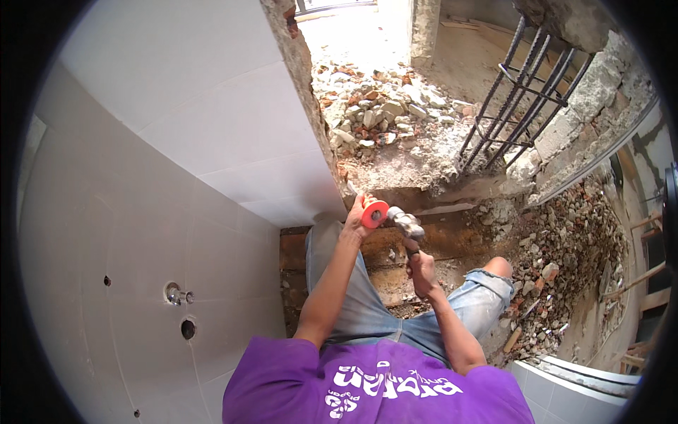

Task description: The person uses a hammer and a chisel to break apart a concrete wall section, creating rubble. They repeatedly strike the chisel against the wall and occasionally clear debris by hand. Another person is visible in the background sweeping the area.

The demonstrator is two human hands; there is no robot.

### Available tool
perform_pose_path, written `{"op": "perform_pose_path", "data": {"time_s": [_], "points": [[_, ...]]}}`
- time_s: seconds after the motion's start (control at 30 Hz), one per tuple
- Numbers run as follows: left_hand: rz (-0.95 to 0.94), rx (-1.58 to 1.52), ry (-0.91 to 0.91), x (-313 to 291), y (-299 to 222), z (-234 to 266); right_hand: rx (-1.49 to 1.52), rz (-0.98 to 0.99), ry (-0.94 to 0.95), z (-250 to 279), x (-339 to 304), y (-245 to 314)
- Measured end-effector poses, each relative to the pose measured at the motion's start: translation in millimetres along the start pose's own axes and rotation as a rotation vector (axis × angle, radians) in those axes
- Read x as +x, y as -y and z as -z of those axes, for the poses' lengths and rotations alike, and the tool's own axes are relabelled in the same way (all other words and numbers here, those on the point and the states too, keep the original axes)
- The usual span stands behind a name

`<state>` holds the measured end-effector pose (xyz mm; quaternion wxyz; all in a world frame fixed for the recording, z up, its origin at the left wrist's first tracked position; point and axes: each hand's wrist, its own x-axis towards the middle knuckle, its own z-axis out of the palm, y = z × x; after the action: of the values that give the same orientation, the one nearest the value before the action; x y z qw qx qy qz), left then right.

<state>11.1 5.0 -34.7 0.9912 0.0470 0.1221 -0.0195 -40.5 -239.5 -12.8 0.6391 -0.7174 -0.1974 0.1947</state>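
My left hand [355, 218] is wrapped round a chisel with a round red-orange hand guard [375, 205]. The chisel's tip points away from me, towards the broken lower edge of the white tiled wall [282, 169]. In my right hand [421, 275] is a hammer [407, 225], gripped by its dark handle. Its metal head is just right of the guard, close to the chisel's struck end. I cannot tell whether the two touch. Both hands are in front of my knees, over a dusty brown ledge [452, 244].
A rubble heap [381, 106] lies beyond the broken wall edge. Exposed rebar [519, 92] stands at the far right under broken concrete. More rubble [558, 261] covers the right side. On the left tiled wall are a metal tap fitting [179, 295] and a round hole [188, 328].
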Motion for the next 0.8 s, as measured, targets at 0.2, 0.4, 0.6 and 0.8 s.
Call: {"op": "perform_pose_path", "data": {"time_s": [0.2,0.4,0.6,0.8], "points": [[-0.002,-0.075,-0.070,-11,17,-21,0.104,0.219,-0.126,53,-11,96],[-0.147,-0.084,-0.005,17,2,-15,0.540,0.689,-0.217,56,1,169],[-0.165,-0.023,-0.014,48,10,-17,0.283,0.466,-0.258,-16,39,68],[-0.080,0.120,0.019,48,-20,22,0.166,-0.082,0.006,3,36,28]]}}
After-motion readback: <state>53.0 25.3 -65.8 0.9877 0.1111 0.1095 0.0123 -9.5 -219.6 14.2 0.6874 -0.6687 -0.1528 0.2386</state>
